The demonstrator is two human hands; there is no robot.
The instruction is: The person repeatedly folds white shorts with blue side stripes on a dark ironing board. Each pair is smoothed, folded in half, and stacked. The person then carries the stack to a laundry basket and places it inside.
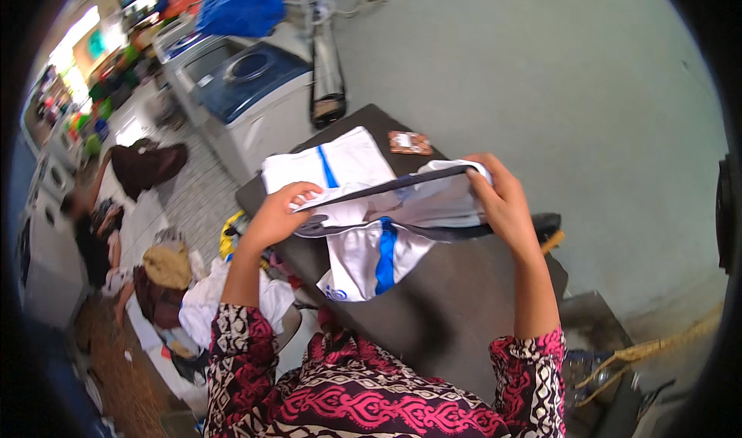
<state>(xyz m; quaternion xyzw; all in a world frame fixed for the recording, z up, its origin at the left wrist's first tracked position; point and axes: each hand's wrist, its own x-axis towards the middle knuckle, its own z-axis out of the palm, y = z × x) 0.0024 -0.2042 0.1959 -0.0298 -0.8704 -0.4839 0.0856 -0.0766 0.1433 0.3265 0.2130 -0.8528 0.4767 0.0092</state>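
A white garment with a blue stripe and a dark waistband (pixel 377 258) is stretched between my two hands above a dark padded table (pixel 464 299). At its left end, my left hand (pixel 284 212) pinches the band. The other end is gripped by my right hand (pixel 501 197), thumb on the band's edge. The opening faces up, so part of the inside shows, and the lower part hangs towards me. Behind it lies a folded white cloth with a blue stripe (pixel 348 157), partly covered by the held garment.
A brown patterned packet (pixel 409 143) lies on the table's far part. Beyond stands a washing machine (pixel 249 84) with a blue plastic bag (pixel 243 3). To the left, a person (pixel 93 241) sits on the floor near piled clothes (pixel 220 299). A dark brush-like object (pixel 548 229) is at right.
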